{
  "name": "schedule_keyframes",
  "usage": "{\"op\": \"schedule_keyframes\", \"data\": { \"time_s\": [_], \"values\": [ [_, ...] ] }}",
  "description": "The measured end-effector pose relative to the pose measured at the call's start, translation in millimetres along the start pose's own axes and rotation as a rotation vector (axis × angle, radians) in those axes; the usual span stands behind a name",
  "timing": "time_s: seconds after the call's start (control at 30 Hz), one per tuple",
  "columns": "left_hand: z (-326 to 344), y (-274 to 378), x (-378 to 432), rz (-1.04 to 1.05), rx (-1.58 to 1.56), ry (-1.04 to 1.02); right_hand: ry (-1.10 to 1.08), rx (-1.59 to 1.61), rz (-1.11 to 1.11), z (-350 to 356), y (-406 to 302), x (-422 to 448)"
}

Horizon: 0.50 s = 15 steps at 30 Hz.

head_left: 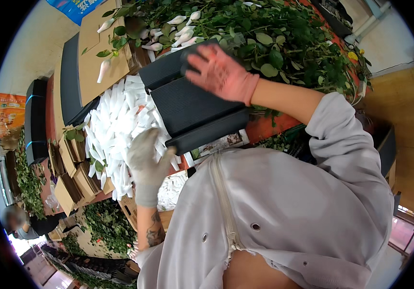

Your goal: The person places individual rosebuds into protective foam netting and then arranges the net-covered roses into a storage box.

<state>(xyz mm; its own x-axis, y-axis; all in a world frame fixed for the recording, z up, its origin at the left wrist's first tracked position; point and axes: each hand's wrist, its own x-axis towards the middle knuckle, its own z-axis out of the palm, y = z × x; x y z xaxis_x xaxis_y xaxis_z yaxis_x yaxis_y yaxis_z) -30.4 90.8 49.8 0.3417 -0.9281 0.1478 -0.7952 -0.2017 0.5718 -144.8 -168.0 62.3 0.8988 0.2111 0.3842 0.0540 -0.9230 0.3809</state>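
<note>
A black corrugated sheet [198, 104], with raised folded flaps along its far and near sides, lies before me on the red table. My right hand [219, 74], in a pink glove, is over its far right part, fingers spread and blurred; contact with the sheet cannot be told. At the sheet's near left corner is my left hand [147, 159] in a grey glove. Its thumb is apart from the fingers and at the corner, with no clear grip visible. Loose white mesh sleeves [115, 126] are heaped beside and under this hand.
Leafy cut stems [286, 47] cover the table's far right. Flower buds in white netting [183, 36] lie beyond the sheet. Flattened cardboard [102, 57] leans at the far left, and folded cardboard pieces [73, 180] stand nearer. Another person [24, 224] is at the lower left.
</note>
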Motion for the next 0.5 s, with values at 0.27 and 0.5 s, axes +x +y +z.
{"op": "schedule_keyframes", "data": {
  "time_s": [0.27,0.5],
  "values": [
    [22.3,10.2,42.7,0.059,0.387,-0.23,-0.365,0.078,-0.381,26.7,-20.1,7.4],
    [17.3,-56.0,59.8,-0.412,-0.824,0.002,-0.324,0.336,0.253,9.4,1.5,-3.1]
  ]
}}
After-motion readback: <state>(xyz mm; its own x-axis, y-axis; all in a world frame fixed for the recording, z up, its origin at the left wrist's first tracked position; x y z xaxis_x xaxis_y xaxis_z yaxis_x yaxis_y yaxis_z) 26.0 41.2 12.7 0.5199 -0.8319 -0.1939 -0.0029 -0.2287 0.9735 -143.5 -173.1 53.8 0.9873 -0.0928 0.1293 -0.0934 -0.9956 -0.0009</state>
